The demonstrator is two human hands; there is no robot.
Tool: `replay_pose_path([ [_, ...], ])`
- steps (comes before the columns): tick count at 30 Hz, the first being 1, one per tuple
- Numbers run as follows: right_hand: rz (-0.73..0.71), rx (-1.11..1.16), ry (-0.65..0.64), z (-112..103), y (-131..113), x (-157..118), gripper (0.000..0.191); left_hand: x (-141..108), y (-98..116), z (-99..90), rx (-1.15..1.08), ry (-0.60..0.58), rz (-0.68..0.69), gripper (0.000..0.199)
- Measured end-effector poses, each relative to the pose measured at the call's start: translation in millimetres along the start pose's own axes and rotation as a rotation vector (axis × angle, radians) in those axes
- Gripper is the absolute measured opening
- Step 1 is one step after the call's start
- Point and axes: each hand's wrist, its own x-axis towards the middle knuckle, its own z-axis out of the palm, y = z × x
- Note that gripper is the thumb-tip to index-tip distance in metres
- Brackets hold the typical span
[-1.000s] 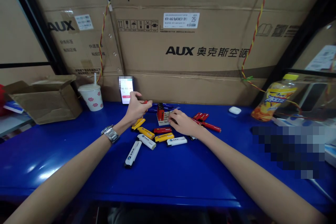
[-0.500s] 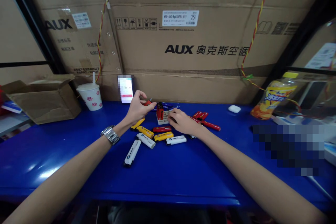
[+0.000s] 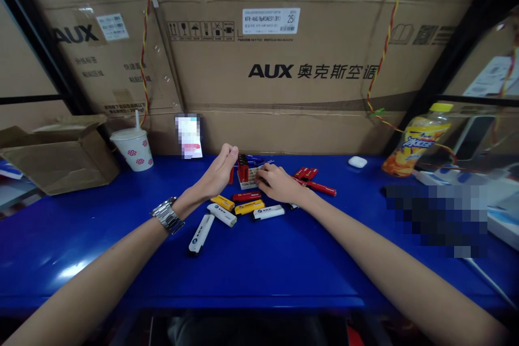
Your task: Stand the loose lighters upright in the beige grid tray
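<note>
My left hand [image 3: 218, 174], with a metal watch at the wrist, is closed just left of a small white gridded tray [image 3: 248, 185]. Part of a red lighter [image 3: 231, 176] shows below its fingers, the rest hidden by the hand. My right hand [image 3: 278, 184] has its fingers curled on the tray's right edge, gripping it. Several red lighters [image 3: 243, 171] stand upright in the tray's left compartments. In front lie a red lighter [image 3: 246, 196], yellow lighters [image 3: 249, 207] and white lighters [image 3: 201, 233]. More red lighters [image 3: 320, 188] are right of my right hand.
Blue pens [image 3: 255, 160] lie behind the tray. A lit phone [image 3: 189, 138] leans on the large carton [image 3: 316, 119]. At left stand a paper cup [image 3: 135, 152] and an open box [image 3: 65, 159]. A white earbud case [image 3: 357, 162] and a drink bottle [image 3: 419, 143] are at right.
My left hand has turned over, so the red lighter, earlier pinched at the fingertips, now shows below the fingers. My right hand stays at the tray. The view has shifted slightly.
</note>
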Motion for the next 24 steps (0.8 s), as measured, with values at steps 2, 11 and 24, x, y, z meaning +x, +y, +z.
replay_pose_path([
  [2,0.005,-0.008,-0.011,-1,0,0,0.024,0,1,-0.5,0.120,0.022,0.037,0.029],
  [11,0.004,0.001,-0.037,-3,-2,0,0.027,1,-8,4.0,0.145,0.021,0.006,0.031],
  [24,-0.007,0.013,-0.021,0,0,-1,0.026,-4,-19,13.1,0.374,-0.015,0.217,0.017],
])
